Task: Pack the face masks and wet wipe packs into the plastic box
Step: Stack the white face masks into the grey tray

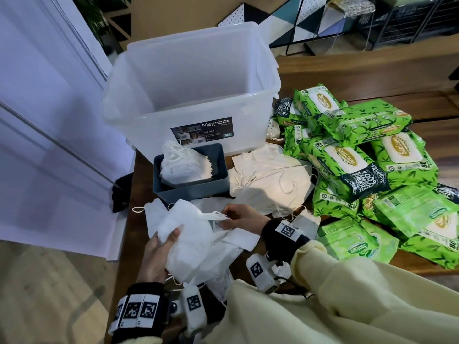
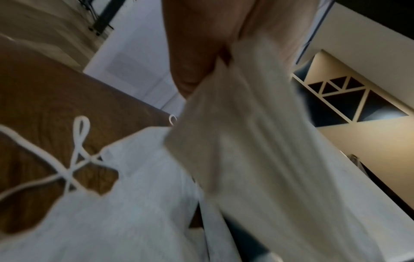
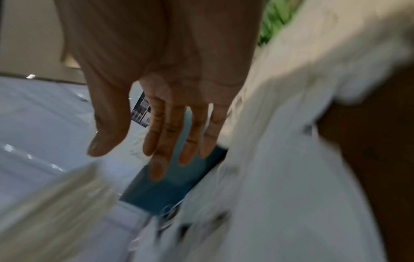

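Observation:
My left hand [image 1: 164,247] grips a stack of white face masks [image 1: 188,242] low over the table's front; the left wrist view shows the stack [image 2: 257,141] clamped against the palm [image 2: 201,53]. My right hand [image 1: 236,217] touches the stack's top edge, and its fingers [image 3: 161,138] are straight and hold nothing. The translucent plastic box [image 1: 154,135] stands behind, with nothing inside. More loose masks [image 1: 268,182] lie in the middle. Green wet wipe packs [image 1: 372,157] are heaped to the right.
A small blue bin [image 1: 193,189] with several masks stands in front of the box. Other masks [image 2: 112,212] lie under my hands on the wooden table [image 1: 310,78]. The table's left edge runs near the bin; a white wall panel is beyond.

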`<state>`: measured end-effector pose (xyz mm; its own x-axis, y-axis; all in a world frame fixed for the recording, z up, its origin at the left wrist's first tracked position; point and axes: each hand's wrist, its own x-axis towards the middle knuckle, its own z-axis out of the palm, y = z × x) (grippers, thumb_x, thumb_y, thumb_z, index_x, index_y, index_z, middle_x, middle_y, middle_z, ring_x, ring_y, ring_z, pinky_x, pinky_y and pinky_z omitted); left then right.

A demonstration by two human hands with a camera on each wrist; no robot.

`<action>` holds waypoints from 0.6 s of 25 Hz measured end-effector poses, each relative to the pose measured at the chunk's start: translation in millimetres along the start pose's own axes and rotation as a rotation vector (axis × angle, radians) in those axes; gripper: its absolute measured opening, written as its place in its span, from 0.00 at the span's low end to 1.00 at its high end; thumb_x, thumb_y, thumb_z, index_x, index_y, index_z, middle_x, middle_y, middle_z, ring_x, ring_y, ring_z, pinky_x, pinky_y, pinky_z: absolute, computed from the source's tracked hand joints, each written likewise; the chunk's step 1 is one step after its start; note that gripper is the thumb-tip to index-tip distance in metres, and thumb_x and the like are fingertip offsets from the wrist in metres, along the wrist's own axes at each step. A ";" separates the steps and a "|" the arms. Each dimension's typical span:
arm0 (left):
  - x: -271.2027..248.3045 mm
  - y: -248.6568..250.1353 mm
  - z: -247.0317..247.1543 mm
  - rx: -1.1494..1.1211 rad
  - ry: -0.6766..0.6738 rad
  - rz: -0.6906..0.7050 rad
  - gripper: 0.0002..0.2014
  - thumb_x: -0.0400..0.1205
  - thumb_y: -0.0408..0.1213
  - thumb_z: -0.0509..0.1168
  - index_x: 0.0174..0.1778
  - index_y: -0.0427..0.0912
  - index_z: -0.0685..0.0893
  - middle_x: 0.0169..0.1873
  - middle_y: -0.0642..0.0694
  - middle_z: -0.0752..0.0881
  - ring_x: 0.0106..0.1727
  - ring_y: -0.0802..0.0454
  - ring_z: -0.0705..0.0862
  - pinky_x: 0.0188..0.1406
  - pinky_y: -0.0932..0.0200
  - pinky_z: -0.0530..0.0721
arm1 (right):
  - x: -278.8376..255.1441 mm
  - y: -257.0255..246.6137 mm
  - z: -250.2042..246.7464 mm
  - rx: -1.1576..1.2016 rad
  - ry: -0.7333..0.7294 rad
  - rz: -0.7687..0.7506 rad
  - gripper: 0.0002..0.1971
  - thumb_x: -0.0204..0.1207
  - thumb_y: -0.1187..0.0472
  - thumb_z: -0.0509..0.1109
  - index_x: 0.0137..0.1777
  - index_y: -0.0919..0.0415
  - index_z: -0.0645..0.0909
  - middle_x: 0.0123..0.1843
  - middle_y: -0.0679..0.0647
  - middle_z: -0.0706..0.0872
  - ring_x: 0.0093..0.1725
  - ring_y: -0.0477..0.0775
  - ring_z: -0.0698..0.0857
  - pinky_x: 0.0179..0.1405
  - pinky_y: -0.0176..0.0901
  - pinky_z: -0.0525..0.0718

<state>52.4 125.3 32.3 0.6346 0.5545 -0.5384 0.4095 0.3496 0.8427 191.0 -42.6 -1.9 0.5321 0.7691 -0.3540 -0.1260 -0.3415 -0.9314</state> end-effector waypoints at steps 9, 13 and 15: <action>-1.9 2.9 -73.9 -0.114 0.350 0.025 0.20 0.78 0.46 0.68 0.61 0.38 0.81 0.57 0.36 0.85 0.51 0.38 0.85 0.56 0.41 0.81 | 24.1 30.3 -121.5 -1.273 0.260 0.266 0.46 0.68 0.51 0.76 0.79 0.63 0.53 0.77 0.62 0.63 0.79 0.63 0.59 0.79 0.53 0.55; -3.4 0.5 -79.0 -0.112 0.363 0.028 0.09 0.82 0.41 0.65 0.52 0.40 0.83 0.56 0.37 0.83 0.45 0.43 0.83 0.48 0.48 0.84 | 6.6 38.6 -108.3 -1.194 0.305 0.129 0.29 0.72 0.55 0.72 0.72 0.59 0.69 0.67 0.58 0.74 0.70 0.60 0.71 0.67 0.47 0.65; -2.5 0.1 -75.3 -0.111 0.361 0.012 0.10 0.82 0.41 0.65 0.55 0.40 0.82 0.57 0.38 0.83 0.45 0.43 0.83 0.49 0.48 0.81 | -7.6 33.5 -107.3 -0.972 0.331 0.075 0.21 0.74 0.59 0.71 0.66 0.61 0.76 0.64 0.58 0.77 0.65 0.62 0.77 0.57 0.49 0.74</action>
<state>1.5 180.8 34.1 0.3585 0.7827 -0.5088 0.3175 0.4103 0.8549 272.6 -117.8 -21.3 0.7736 0.5904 -0.2302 0.4852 -0.7855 -0.3842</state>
